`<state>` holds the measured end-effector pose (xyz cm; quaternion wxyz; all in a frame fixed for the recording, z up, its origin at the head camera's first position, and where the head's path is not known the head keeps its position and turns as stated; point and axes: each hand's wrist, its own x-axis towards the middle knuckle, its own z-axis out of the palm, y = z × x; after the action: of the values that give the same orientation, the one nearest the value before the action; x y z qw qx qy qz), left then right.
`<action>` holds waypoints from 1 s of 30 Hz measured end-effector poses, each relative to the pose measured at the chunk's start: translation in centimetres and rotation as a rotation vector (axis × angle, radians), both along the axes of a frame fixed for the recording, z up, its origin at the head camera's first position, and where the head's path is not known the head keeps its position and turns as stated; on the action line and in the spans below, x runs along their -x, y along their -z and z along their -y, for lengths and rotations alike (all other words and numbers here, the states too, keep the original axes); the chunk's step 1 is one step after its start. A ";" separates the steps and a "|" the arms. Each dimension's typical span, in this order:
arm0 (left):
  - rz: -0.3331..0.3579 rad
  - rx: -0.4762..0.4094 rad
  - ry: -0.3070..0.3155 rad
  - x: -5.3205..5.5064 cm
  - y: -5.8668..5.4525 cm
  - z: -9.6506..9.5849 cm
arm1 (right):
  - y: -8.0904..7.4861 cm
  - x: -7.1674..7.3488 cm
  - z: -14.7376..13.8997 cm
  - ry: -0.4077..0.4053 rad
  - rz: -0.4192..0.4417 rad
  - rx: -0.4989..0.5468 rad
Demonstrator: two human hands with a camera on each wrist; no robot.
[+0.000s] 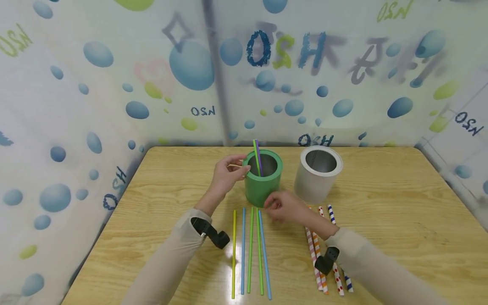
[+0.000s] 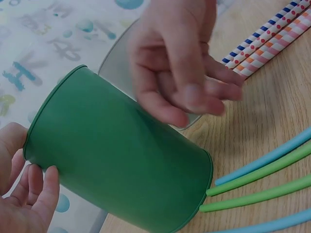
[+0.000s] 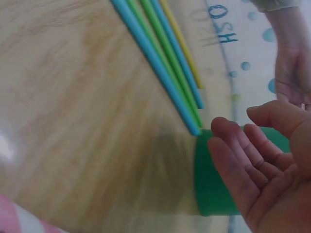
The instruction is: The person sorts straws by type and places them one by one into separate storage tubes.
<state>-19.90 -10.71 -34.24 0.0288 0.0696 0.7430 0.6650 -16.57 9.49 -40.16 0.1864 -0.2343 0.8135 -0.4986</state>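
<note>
My left hand [image 1: 228, 171] holds the upper left rim of a green can [image 1: 263, 186], its thumb and fingertips at the edge. A green straw [image 1: 256, 152] and a purple straw [image 1: 259, 159] stand leaning inside the can. Low in front of the can, my right hand [image 1: 284, 207] hovers with fingers loosely bent and nothing in them. Just below it lies a row of plain straws: a yellow straw [image 1: 234, 254], a blue straw [image 1: 243, 250], two green ones and another blue straw [image 3: 160, 73] on the right.
A white can [image 1: 318, 178] stands right of the green one, its dark inside showing. Several patterned paper straws [image 1: 316, 258] lie in front of it, partly under my right forearm. The wooden table [image 1: 396, 212] reaches back to a printed curtain [image 1: 286, 93].
</note>
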 end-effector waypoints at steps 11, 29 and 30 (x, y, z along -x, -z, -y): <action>0.010 0.000 -0.006 0.1 0.1 0.0 | 3.4 -1.1 1.5 0.106 0.147 0.063; 0.003 -0.006 -0.010 0.0 0.1 0.0 | 4.4 -1.5 2.7 0.241 0.162 0.059; 0.002 -0.006 -0.011 0.0 0.1 0.0 | 4.4 -1.5 2.7 0.244 0.160 0.055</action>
<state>-19.93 -10.74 -34.30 0.0259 0.0651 0.7412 0.6676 -15.07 6.82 -44.60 0.1822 -0.0984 0.8044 -0.5568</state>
